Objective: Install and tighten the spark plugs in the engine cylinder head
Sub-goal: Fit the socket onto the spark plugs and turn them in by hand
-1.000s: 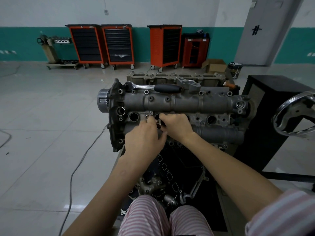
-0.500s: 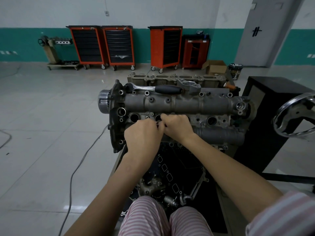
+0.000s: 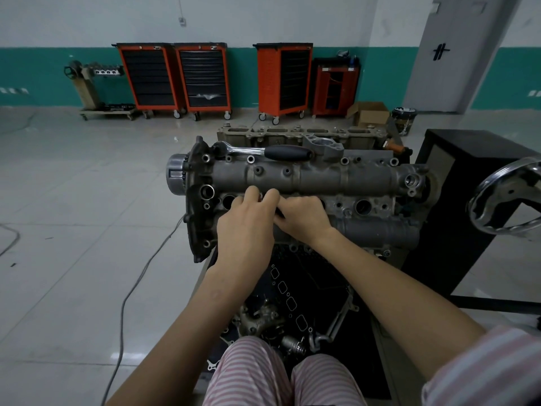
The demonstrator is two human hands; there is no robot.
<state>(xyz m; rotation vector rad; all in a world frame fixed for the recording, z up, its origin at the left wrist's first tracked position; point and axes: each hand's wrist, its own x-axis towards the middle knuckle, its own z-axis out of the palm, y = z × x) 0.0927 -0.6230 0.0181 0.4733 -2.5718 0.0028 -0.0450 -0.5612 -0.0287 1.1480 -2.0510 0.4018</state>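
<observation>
The person is sitting close in front of the engine head (image 3: 316, 180), both bare arms reaching forward over striped trousers (image 3: 281, 373). The two hands are meeting over one of the plug holes near the left end of the row. The left hand (image 3: 246, 227) is lying knuckles up with its fingers (image 3: 251, 196) bending down toward the hole; the right hand (image 3: 304, 218) is coming in from the right, its fingers curling toward the same spot and touching the left hand. Something small and dark is showing between them, but I cannot tell whether it is a spark plug, nor which hand is gripping it; the fingers are hiding the grip.

One open plug hole (image 3: 229, 201) is showing just left of the hands, and another (image 3: 364, 207) is standing well to their right. A ratchet wrench (image 3: 263, 150) with a black handle is lying along the far upper edge of the head, untouched. Behind it a second bare engine casting (image 3: 292, 134) is sitting on the floor.

A chrome wheel (image 3: 506, 200) is sticking in from the right beside a black cabinet (image 3: 456, 177). Against the far wall, orange tool trolleys (image 3: 202, 77) are standing in a row, with a cardboard box (image 3: 370, 114) and a bucket (image 3: 403, 118) nearby. A cable (image 3: 128, 291) is trailing across the tiled floor (image 3: 73, 200) to the left
</observation>
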